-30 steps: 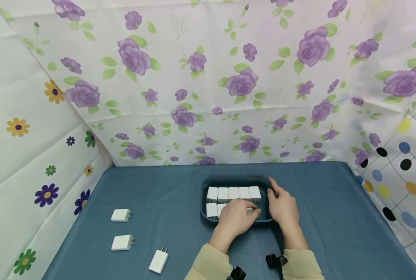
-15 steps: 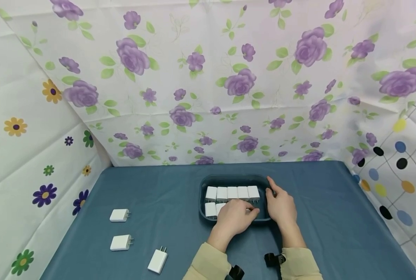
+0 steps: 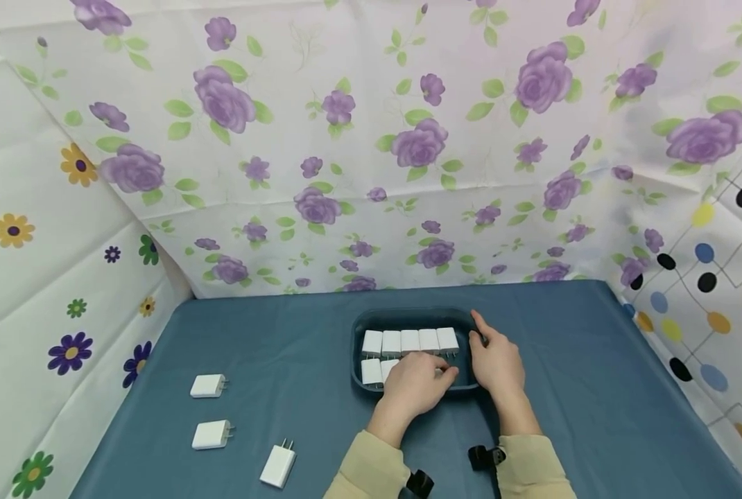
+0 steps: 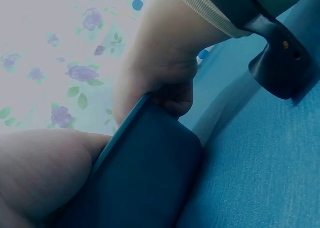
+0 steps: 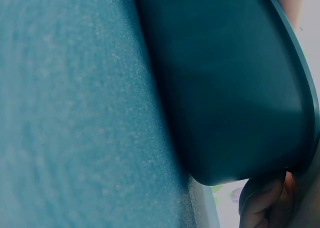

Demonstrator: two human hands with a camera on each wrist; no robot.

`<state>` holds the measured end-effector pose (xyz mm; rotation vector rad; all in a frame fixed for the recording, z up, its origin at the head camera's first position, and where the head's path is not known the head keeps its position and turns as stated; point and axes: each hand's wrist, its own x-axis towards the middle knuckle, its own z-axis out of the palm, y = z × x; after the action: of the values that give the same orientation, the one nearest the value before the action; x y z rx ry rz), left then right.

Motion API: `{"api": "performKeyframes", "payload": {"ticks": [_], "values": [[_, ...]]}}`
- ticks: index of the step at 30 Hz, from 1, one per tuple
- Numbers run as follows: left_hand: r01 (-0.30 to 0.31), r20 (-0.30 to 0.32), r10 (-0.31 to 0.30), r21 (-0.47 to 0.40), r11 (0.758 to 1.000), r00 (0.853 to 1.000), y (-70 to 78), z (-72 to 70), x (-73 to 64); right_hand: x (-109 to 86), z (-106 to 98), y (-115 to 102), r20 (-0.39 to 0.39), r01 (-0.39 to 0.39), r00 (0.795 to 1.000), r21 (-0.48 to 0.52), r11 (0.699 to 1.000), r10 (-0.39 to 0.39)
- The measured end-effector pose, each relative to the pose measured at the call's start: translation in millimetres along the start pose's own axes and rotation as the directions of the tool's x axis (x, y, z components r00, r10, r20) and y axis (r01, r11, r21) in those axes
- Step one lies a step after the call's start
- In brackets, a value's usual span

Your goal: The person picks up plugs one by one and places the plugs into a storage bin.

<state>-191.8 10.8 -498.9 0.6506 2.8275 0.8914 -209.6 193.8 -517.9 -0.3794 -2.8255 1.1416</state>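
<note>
A dark blue tray (image 3: pixel 365 316) holds white plug chargers in two rows. The back row (image 3: pixel 410 341) stands side by side with prongs facing the near side. Part of the front row (image 3: pixel 371 372) shows, the rest being covered by my left hand (image 3: pixel 412 382). That hand reaches over the near rim, with thumb and fingers curled round a charger (image 3: pixel 438 372), of which only a sliver of white shows. My right hand (image 3: pixel 499 362) grips the tray's right end, thumb at the rim; its curled fingers (image 5: pixel 267 200) are outside the wall in the right wrist view.
To the left on the blue cloth (image 3: pixel 271 346) lie three loose white chargers: one farther back (image 3: pixel 206 386), one below it (image 3: pixel 210 435), and one nearer the front (image 3: pixel 277 466). A flowered curtain (image 3: pixel 371 173) rises behind the table, with patterned sheets at both sides.
The head view has shifted a little, so everything sits slightly farther left. Both hands keep their places at the tray, and less white shows between the left fingers.
</note>
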Motion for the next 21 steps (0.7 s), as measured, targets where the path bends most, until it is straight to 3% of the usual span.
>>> {"api": "performKeyframes", "payload": {"ticks": [14,21], "values": [[-0.013,-0.027,0.013,-0.012,1.000,1.000,-1.8,-2.6,-3.1,-1.6,-2.0,-3.2,0.002,-0.009,1.000,0.003,1.000,0.009],[-0.046,-0.046,0.043,-0.078,0.996,0.998,-5.2,-9.9,-6.4,-1.3,0.4,-2.8,0.004,-0.013,1.000,0.010,1.000,0.013]]}}
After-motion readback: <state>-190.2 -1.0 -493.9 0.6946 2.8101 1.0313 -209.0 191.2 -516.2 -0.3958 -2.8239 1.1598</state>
